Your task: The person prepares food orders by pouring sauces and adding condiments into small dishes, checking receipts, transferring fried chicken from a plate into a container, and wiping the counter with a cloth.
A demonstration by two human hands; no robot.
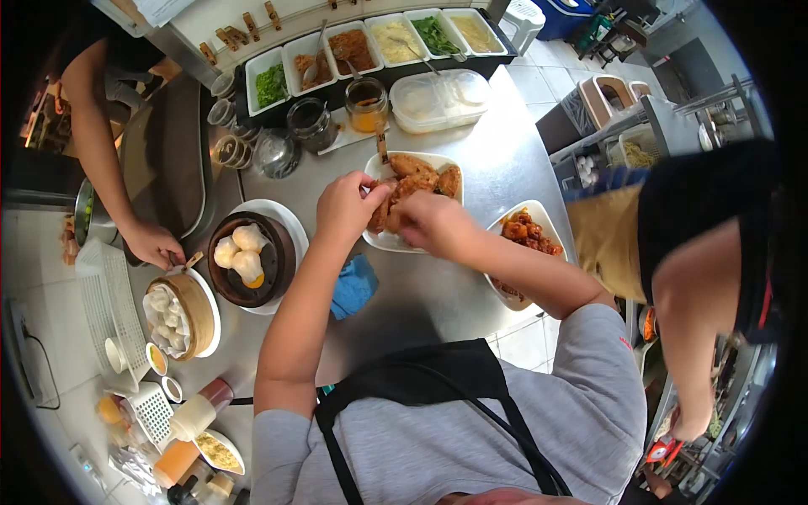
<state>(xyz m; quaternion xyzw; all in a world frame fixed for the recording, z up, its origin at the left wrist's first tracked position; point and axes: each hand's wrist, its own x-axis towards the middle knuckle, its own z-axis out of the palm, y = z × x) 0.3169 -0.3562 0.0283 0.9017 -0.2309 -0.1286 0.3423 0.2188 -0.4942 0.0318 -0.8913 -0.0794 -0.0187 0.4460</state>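
Steel counter point(515, 156) | glass jars point(310, 126) beyond white dish point(389, 242) | blue cloth point(354, 288) nearby | hands point(343, 202) point(436, 223) half-curled on fried pieces point(410, 166), grip unclear

Looks like a commercial kitchen, restaurant type. Stainless counter point(513, 139) with a row of garnish tubs point(391, 42), bamboo steamer point(200, 316) of dumplings, plated fried food point(412, 177), squeeze bottles point(192, 418), black apron point(421, 370) on a worker, white floor tiles point(532, 84), wire racks point(720, 101) alongside.
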